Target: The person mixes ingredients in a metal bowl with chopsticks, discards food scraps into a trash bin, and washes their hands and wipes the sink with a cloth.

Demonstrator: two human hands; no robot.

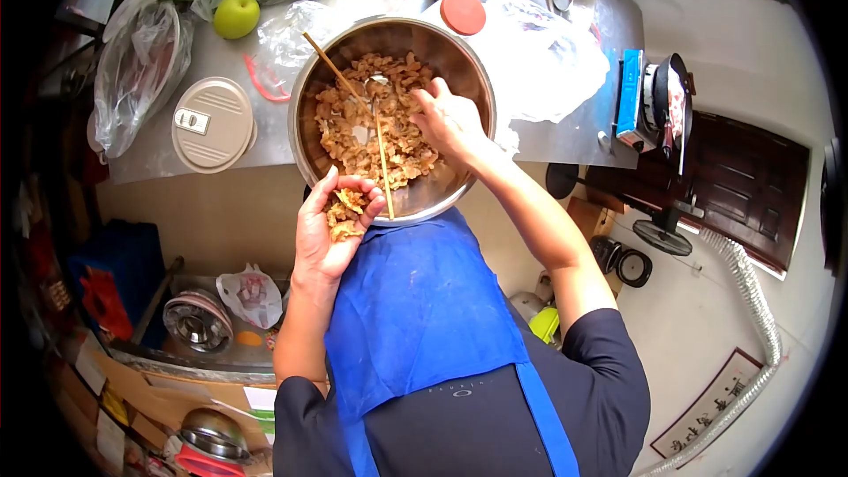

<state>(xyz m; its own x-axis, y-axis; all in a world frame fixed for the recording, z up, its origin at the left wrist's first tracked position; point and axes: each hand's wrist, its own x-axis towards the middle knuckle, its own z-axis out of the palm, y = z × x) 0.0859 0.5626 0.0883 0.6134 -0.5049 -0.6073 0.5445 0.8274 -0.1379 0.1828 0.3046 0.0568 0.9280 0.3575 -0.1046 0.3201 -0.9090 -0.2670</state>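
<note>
A large steel bowl (301,115) holds a heap of brown, coated-looking food pieces (389,146); I cannot tell their exact kind. Two chopsticks (383,159) lie apart in it, one leaning on the far left rim, the other pointing toward me. At the bowl's near left rim, my left hand (325,230) is cupped palm up, fingers curled around a clump of yellow-brown food (345,214). Inside the right side of the bowl, my right hand (450,126) reaches down with bent fingers drawn together at the food. Whatever its fingertips hold is hidden.
On the metal table (265,141) are a beige round lid (212,124), a green apple (236,16), a red lid (463,13) and plastic bags (552,57). A portable stove (632,97) with a pan stands at right. Below left are metal basins (198,321).
</note>
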